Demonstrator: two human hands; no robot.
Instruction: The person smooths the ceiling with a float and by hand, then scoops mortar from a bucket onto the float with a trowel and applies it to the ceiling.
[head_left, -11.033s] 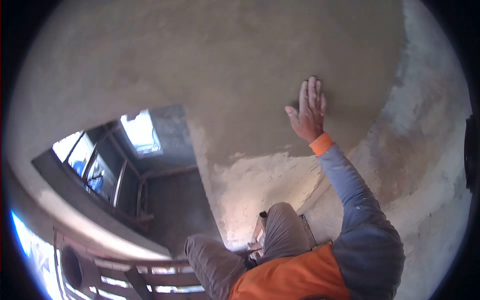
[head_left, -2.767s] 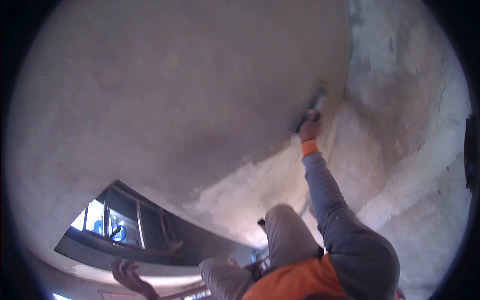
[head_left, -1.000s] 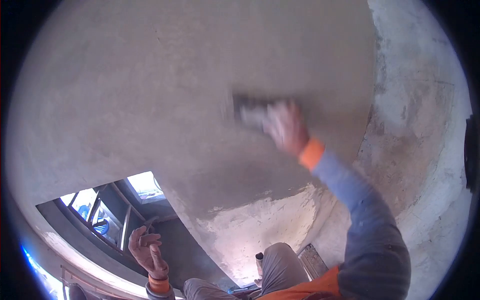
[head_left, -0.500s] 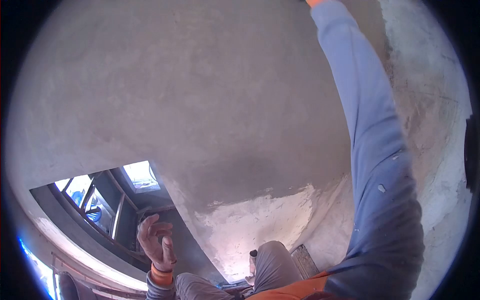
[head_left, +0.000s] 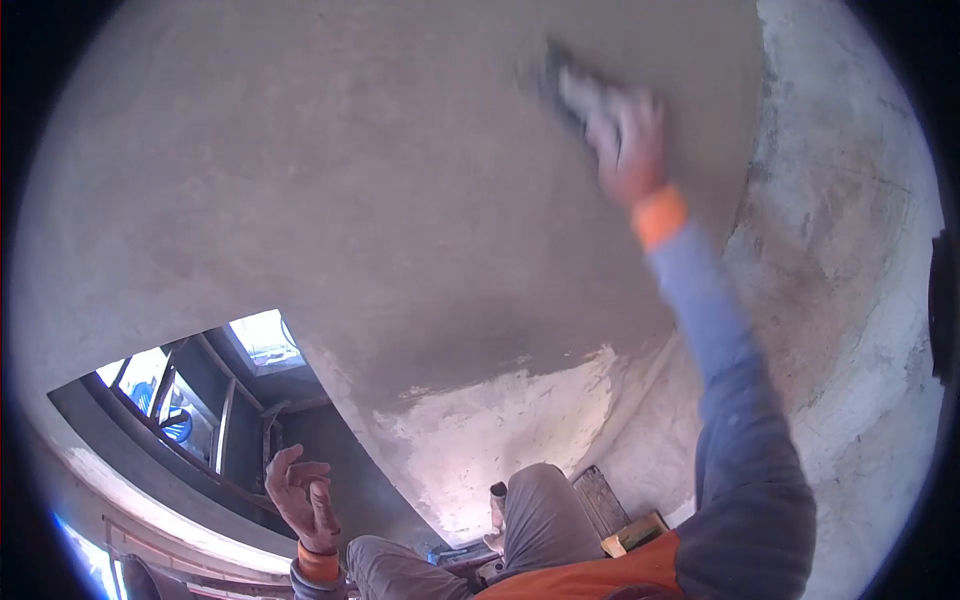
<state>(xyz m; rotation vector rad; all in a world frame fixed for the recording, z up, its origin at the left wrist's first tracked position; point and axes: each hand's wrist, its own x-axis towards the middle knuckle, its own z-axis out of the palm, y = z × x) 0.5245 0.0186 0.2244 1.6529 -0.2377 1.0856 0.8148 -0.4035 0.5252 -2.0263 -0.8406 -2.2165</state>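
Observation:
My right hand [head_left: 630,145] is raised against the upper part of the grey plastered wall [head_left: 400,180], fingers wrapped round the pale handle of a plastering trowel [head_left: 563,88]. Its dark blade lies close on the wall surface and is smeared by motion. Low on the left, my left hand [head_left: 303,497] hangs in the air with loosely bent fingers and holds nothing. Plaster dust covers its skin. Below the damp grey coat, a rough whitish patch [head_left: 490,440] shows with a ragged upper border.
A wall opening [head_left: 240,420] with a window frame lies at lower left, blue round objects visible through it. To the right runs a rough, bare wall face [head_left: 850,270]. Wooden boards [head_left: 603,503] stand beside my knee [head_left: 550,510].
My right hand has come down and left from the top edge, bringing the trowel into view. My left hand stays bent and raised, shifted slightly with the whole view.

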